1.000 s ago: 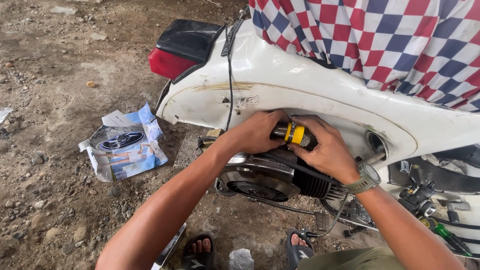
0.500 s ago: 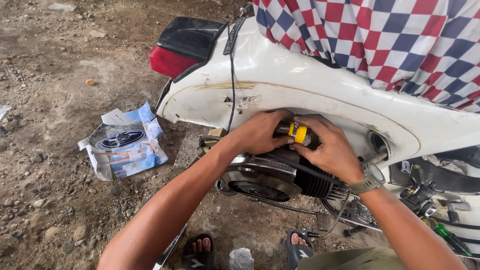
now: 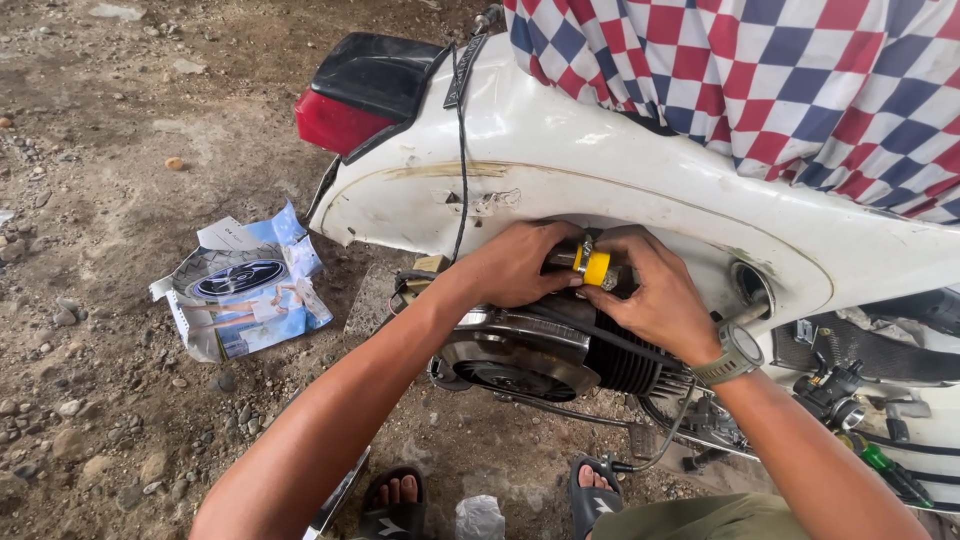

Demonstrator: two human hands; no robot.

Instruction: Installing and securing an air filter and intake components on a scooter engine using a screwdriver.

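Two hands meet at the middle of the frame, under the white scooter body (image 3: 600,160), whose side panel is off so the engine (image 3: 545,350) is exposed. A checkered cloth (image 3: 760,70) covers the seat at upper right. On the dirt ground (image 3: 110,420) at left lies a torn paper package (image 3: 245,290). The left hand (image 3: 515,265) and right hand (image 3: 655,295) both close their fingers around a small yellow-ringed metal part (image 3: 592,264), probably to steady it from both sides above the engine
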